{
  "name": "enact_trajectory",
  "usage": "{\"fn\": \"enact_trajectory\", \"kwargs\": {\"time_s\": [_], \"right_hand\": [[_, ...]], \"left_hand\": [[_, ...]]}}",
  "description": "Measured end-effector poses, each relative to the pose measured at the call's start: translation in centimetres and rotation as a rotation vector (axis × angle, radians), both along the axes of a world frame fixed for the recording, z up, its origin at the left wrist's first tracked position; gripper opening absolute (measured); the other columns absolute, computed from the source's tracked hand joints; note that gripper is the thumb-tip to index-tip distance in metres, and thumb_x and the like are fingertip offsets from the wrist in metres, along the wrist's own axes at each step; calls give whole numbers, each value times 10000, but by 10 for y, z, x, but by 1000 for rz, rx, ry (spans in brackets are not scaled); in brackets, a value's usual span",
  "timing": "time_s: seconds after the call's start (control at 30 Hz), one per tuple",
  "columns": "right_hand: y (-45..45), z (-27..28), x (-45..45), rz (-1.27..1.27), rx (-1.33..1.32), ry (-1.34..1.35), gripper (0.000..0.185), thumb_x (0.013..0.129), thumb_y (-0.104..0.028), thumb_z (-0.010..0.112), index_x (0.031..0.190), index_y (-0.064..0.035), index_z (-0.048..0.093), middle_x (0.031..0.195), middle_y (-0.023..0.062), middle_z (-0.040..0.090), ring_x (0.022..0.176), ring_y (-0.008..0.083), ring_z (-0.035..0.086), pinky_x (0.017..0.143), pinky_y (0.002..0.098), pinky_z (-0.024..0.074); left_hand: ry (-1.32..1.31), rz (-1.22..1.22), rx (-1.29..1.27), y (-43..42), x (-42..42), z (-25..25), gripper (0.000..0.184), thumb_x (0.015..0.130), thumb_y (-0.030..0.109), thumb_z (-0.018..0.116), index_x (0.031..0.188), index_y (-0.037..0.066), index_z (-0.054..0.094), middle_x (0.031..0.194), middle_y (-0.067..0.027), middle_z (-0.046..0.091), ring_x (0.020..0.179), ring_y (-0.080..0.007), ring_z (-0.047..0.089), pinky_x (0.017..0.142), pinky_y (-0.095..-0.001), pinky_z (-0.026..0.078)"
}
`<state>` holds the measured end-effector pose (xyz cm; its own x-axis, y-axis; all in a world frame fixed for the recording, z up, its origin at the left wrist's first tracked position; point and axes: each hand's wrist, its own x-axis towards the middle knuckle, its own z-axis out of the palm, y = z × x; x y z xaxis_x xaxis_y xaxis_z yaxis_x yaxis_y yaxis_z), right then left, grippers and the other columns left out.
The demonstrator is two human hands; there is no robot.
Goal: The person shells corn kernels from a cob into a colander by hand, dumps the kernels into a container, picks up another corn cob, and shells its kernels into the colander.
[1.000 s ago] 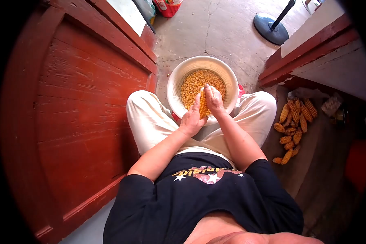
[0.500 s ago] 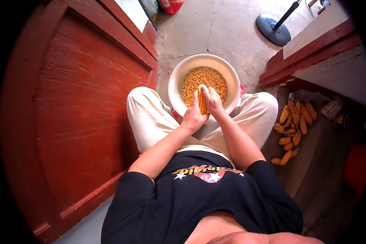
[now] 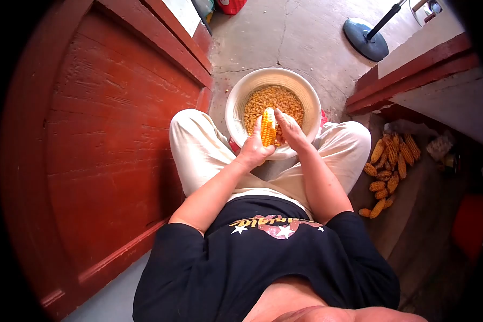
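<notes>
A yellow corn cob is held upright and slightly tilted above the basin, with a pale tip and rows of kernels facing me. My left hand is closed round its lower part, the thumb lying along the left side. My right hand is at the cob's upper right edge, its thumb end by the tip; its other fingers are partly hidden behind the cob. Below both hands, a round cream basin with a perforated-looking inner wall contains many loose yellow kernels.
A pile of corn cobs lies on the floor to the right. A red wooden door stands close on the left. Ahead are a black round stand base and a red container. My knees flank the basin.
My right thumb has drawn back from the cob's front to its right edge, exposing more kernels. The whole view has shifted slightly.
</notes>
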<state>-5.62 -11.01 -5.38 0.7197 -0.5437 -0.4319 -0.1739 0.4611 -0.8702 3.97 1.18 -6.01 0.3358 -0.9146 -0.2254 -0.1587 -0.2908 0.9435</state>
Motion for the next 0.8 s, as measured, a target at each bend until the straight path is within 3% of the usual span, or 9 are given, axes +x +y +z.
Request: {"fn": "enact_trajectory", "kwargs": {"time_s": [0.07,0.17,0.23,0.27,0.33,0.4,0.63,0.73,0.8], "right_hand": [[-1,11,-3,51,85,0,271,884,-372,501,895,-101,520,617,-35,460,437,31,390,377,192,290],[4,13,-1,169,-86,-57,355,831,-438,569,889,-92,517,634,-31,477,451,44,406,384,197,308],[1,9,-3,192,-2,-38,347,822,-436,583,885,-103,510,640,-44,472,459,29,390,392,186,295],[0,16,-4,197,14,-65,313,831,-406,583,890,-108,506,627,-48,458,455,28,380,392,187,290],[-1,7,-5,172,140,-104,264,850,-352,570,912,-106,497,622,-51,445,449,24,368,388,177,274],[0,1,-5,143,193,-53,187,886,-268,535,953,-98,495,632,-45,449,467,27,385,397,174,282],[0,12,-3,74,442,-132,238,871,-291,548,945,-67,514,691,0,517,523,61,466,440,193,359],[0,6,-3,171,233,-73,297,857,-324,569,980,-60,507,702,-6,507,523,53,455,444,195,366],[2,0,-4,248,50,-52,329,848,-339,583,1004,-60,505,705,-12,501,510,46,440,435,188,362]], "left_hand": [[-61,-24,25,1,0,16,924,692,231,627,1382,52,39,986,-247,568,908,-364,577,805,-377,447],[-139,-61,148,1,3,20,921,697,214,624,1387,50,35,1021,-251,555,935,-349,574,825,-367,441],[136,-65,86,2,5,8,888,718,58,599,1397,53,26,1181,-112,468,1029,-186,508,876,-296,411],[136,-66,86,1,5,20,888,718,58,599,1397,53,26,1181,-112,468,1029,-186,508,876,-296,411],[542,13,95,-1,6,54,882,713,32,600,1402,64,50,1223,-98,431,1084,-182,474,911,-300,388],[513,-18,40,2,10,50,876,711,23,601,1402,68,66,1229,-92,424,1094,-175,464,916,-293,383],[487,-35,8,5,20,36,862,712,32,616,1401,82,101,1236,-84,415,1107,-167,450,937,-286,362],[361,-48,43,6,18,32,857,717,29,607,1403,81,95,1229,-85,420,1096,-168,459,924,-278,372],[108,-70,138,5,16,30,865,714,33,610,1403,77,90,1228,-91,421,1096,-170,458,923,-281,376]]}}
